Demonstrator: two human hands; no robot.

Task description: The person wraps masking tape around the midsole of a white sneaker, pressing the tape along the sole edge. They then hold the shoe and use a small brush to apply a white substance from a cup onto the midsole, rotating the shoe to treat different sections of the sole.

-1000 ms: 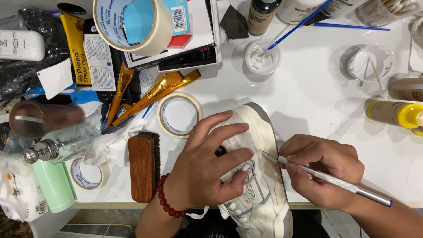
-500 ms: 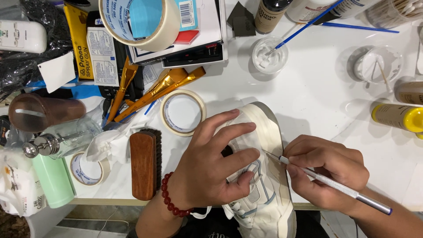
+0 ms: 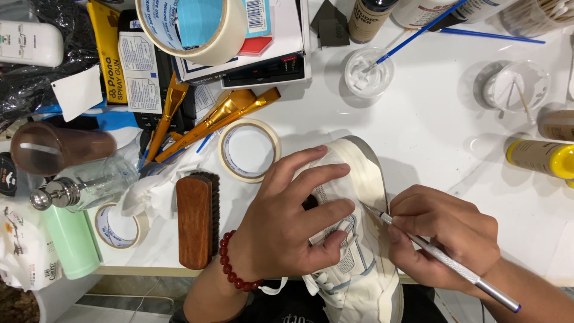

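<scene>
A white sneaker (image 3: pixel 359 269) lies on the white table (image 3: pixel 430 131), its sole edge wrapped in cream masking tape. My left hand (image 3: pixel 293 221), with a red bead bracelet on the wrist, presses down on the shoe's upper with fingers spread. My right hand (image 3: pixel 445 236) grips a thin metal craft knife (image 3: pixel 442 257) like a pen. The blade tip touches the taped edge of the shoe near its middle.
A masking tape roll (image 3: pixel 248 149) and a wooden brush (image 3: pixel 196 220) lie left of the shoe. Gold-handled paintbrushes (image 3: pixel 221 116), a bigger tape roll (image 3: pixel 191 27), bottles and boxes crowd the left. A small cup of white paint (image 3: pixel 368 75) and a yellow bottle (image 3: pixel 541 157) stand to the right.
Both hands keep their grip and place on the shoe. The knife tip stays at the taped edge. The view has shifted only slightly.
</scene>
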